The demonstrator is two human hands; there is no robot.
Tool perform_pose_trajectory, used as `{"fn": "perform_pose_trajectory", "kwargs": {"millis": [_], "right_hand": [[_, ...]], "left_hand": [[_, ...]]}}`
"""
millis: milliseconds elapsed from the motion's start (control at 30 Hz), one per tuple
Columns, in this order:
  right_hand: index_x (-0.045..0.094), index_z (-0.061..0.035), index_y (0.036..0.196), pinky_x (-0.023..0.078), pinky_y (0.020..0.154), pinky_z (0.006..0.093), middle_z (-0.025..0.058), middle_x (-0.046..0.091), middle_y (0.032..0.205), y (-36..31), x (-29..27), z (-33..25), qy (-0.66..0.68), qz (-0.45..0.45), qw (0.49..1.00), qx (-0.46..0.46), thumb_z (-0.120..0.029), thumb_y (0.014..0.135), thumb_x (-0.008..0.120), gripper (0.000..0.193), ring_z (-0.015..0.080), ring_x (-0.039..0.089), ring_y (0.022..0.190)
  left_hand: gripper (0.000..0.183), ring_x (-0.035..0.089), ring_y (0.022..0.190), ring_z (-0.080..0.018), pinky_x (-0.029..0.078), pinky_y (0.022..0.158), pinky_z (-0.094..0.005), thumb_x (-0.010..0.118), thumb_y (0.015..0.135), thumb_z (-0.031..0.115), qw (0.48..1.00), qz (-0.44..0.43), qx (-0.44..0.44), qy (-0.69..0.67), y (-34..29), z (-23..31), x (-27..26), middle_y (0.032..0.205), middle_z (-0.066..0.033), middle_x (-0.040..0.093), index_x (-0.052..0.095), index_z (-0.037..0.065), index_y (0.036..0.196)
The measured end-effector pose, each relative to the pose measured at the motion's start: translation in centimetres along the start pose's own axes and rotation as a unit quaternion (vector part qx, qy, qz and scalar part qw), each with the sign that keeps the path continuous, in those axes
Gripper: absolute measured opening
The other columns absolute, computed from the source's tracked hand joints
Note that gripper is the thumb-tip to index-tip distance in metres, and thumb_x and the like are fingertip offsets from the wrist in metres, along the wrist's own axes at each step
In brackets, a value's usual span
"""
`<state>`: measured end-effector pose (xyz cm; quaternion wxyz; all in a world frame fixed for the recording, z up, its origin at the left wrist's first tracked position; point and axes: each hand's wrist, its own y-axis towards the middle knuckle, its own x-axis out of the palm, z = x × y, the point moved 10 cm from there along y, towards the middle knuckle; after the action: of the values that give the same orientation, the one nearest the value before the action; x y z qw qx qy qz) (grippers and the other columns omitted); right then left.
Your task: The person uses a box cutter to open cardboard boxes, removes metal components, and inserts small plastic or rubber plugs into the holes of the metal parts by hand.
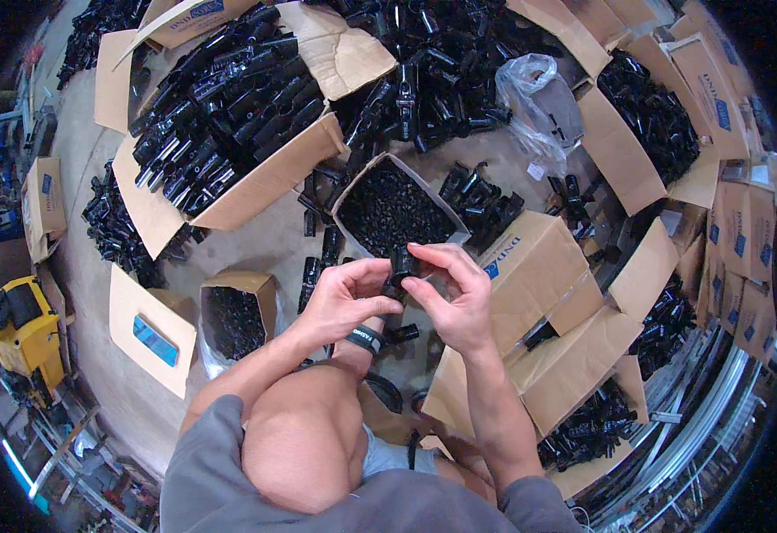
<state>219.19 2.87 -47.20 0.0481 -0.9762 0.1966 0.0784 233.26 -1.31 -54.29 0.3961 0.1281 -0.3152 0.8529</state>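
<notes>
Between my hands, in front of my body, is a short black tubular plastic part (401, 263). My right hand (456, 298) pinches it from the right with thumb and fingers. From the left, my left hand (349, 298) curls round it, fingertips at its side and thumb below. Just beyond my fingers stands an open box (452, 211) filled with small black pieces (396, 206). Another small carton (269, 298) of small dark pieces stands left of my left forearm. A loose black tube (402, 334) lies on the floor below my hands.
A large open carton (269, 173) heaped with black tubular parts stands at far left. More parts lie piled (442, 80) at the back. A clear plastic bag (539, 107), a closed carton (531, 266) and open cartons fill the right. A phone (155, 340) rests on a cardboard flap.
</notes>
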Motion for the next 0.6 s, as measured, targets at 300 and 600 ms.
{"fn": "perform_pose_trajectory", "kwargs": {"millis": [300,600], "right_hand": [[0.073,-0.0014,0.118,0.058,0.081,0.0304,0.0128,0.069,0.112,-0.2,-0.7,-1.5,0.026,0.02,0.999,-0.029,-0.001,0.076,0.084,0.043,0.0189,0.07,0.092],[0.073,-0.0022,0.117,0.058,0.08,0.0304,0.0131,0.07,0.11,-0.1,-0.5,-1.6,0.036,0.019,0.999,-0.026,-0.001,0.076,0.085,0.043,0.0185,0.069,0.092]], "left_hand": [[0.054,0.066,0.112,-0.0161,0.056,0.097,-0.0334,0.077,0.081,-0.011,0.999,-0.022,0.007,0.036,-0.3,1.3,0.8,0.123,-0.0108,0.07,0.061,-0.004,0.131],[0.052,0.068,0.108,-0.0156,0.057,0.094,-0.0323,0.076,0.079,-0.012,1.0,-0.022,-0.007,0.021,-0.5,1.4,0.9,0.12,-0.0094,0.071,0.062,-0.003,0.129]]}}
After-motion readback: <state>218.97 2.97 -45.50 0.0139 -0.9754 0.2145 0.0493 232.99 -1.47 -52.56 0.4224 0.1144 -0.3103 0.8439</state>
